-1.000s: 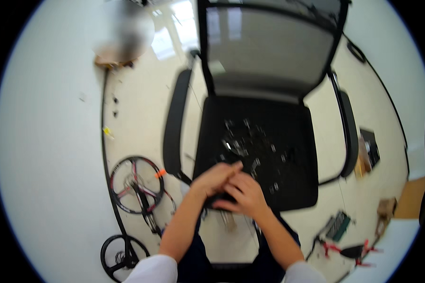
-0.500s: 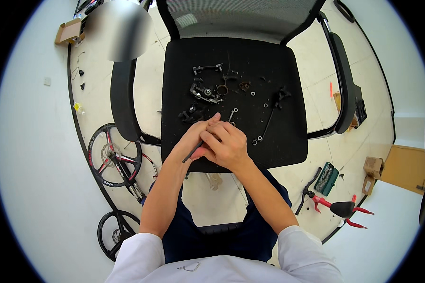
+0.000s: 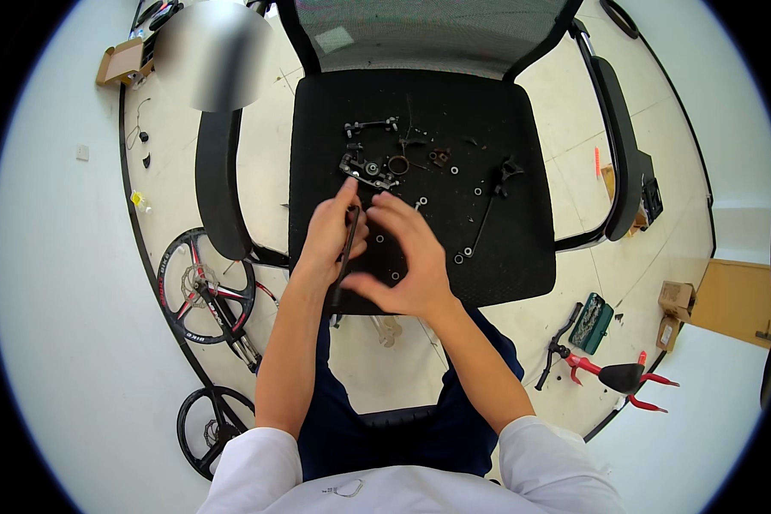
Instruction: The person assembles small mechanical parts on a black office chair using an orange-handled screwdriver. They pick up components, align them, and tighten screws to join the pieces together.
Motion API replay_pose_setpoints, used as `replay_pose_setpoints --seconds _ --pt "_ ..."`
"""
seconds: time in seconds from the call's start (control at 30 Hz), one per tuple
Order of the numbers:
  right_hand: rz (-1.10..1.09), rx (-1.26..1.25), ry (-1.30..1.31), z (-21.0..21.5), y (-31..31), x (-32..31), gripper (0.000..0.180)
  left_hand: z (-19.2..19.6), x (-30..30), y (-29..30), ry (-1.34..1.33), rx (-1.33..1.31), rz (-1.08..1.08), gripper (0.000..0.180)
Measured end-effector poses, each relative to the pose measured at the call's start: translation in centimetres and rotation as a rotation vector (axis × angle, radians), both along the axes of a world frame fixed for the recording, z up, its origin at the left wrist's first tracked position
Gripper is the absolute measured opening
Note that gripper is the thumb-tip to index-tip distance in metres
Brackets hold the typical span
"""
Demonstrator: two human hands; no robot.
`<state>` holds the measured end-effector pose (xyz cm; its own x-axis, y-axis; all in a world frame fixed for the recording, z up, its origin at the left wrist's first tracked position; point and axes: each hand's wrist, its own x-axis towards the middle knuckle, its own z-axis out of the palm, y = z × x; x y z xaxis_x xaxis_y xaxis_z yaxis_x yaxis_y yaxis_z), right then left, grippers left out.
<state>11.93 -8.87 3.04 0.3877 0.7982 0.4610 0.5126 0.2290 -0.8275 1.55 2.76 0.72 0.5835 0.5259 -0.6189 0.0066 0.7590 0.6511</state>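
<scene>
My left hand (image 3: 332, 237) grips a long thin black rod-like tool (image 3: 344, 257) that runs down along the palm over the front of a black chair seat (image 3: 522, 257). My right hand (image 3: 409, 257) hovers just to its right with fingers spread and curled, holding nothing that I can see. Just beyond my fingertips lie a black derailleur-like part (image 3: 369, 169), a small ring (image 3: 398, 164), several small washers and a long black lever (image 3: 491, 201).
The office chair has black armrests (image 3: 218, 180) at left and right. On the floor at left lie two bicycle wheels (image 3: 204, 287). At right are a green case (image 3: 592, 323), red-handled cutters (image 3: 621, 377) and small cardboard boxes (image 3: 678, 300).
My hands were pressed together over the seat's front; they have now parted, the left keeping the black rod and the right opening. The view has tilted down toward my lap.
</scene>
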Motion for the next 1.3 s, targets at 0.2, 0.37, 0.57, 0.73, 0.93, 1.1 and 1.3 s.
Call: replay_pose_setpoints --seconds 0.2,0.37,0.57,0.73,0.93,1.1,1.3 --pt "0.094 -0.114 1.689 -1.5 -0.3 2.5 0.034 0.1 0.3 0.0 0.098 0.21 0.152 0.041" --pt "0.145 -0.143 1.606 -1.4 -0.4 2.7 0.032 0.9 1.3 -0.5 0.128 0.27 0.128 0.045" --pt "0.111 -0.141 1.539 -1.8 -0.2 2.3 0.026 1.1 1.3 -0.9 0.147 0.317 0.099 0.046" --pt "0.023 -0.232 1.409 -1.9 -0.3 2.2 0.021 0.8 1.0 -0.8 0.141 0.318 0.092 0.046" --pt "0.005 -0.272 1.388 -1.8 -0.1 2.0 0.018 0.9 1.0 -0.7 0.137 0.314 0.088 0.046" --pt "0.02 -0.313 1.34 -1.2 0.0 2.1 0.023 0.6 0.8 -0.6 0.125 0.334 0.08 0.046" --pt "0.035 -0.264 1.298 -1.3 0.1 2.0 0.024 0.5 0.8 -0.6 0.112 0.328 0.077 0.046"
